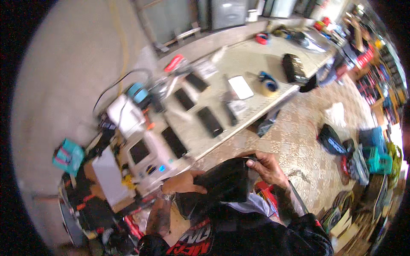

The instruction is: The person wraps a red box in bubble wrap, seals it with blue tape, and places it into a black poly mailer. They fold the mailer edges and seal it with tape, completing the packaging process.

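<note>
Close to my chest, my left hand (184,182) and my right hand (267,168) hold a black flexible sheet or pouch (224,180) between them; blur hides its exact kind. The right thumb and fingers pinch its upper right corner, and the left fingers lie over its left part. A watch with a metal band is on my left wrist. Beyond my hands, several dark flat rectangular pieces, one of them a black panel (209,121), lie on the long pale workbench (205,153). A white rectangular sheet (241,87) lies farther along it.
A roll of blue tape (268,82) and a black bundle (293,68) are on the bench. A white device (126,115) stands at its left end. Bags and a teal plastic stool (378,161) stand on the tiled floor to the right. Another person (357,48) is at the far right.
</note>
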A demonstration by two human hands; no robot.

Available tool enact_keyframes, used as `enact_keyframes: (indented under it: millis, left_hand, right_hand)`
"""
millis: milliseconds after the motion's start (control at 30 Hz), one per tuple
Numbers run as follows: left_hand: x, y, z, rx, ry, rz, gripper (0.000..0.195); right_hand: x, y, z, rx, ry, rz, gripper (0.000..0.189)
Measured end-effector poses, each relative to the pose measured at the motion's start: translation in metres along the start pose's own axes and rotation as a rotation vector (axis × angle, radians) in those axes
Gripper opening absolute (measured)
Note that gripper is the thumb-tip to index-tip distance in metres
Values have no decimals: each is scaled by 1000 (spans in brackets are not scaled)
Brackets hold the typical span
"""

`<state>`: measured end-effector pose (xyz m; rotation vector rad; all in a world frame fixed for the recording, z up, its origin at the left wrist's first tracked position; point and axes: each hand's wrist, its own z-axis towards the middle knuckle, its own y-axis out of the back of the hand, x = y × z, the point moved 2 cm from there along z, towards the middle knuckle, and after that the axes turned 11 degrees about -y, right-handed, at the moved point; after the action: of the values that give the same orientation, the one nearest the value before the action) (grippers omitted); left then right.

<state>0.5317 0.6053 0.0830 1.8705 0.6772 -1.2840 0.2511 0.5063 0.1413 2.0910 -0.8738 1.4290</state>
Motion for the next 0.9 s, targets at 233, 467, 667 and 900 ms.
enact_keyframes:
  millis: [233,467,667,900]
  left_hand:
    - [-18,-12,202,251,-45,-7,54]
    - [-36,-2,398,257,-205,402,32]
    - [-60,11,550,35,-330,352,26]
    - [-87,49,713,-153,-357,275,27]
  right_hand:
    - [-67,175,-73,-769,-11,283,34]
    - [-92,342,-97,-1030,-408,-337,22]
    - [-73,500,-54,-1166,-126,-420,12]
    - [-23,700,47,-1256,231,-819,27]
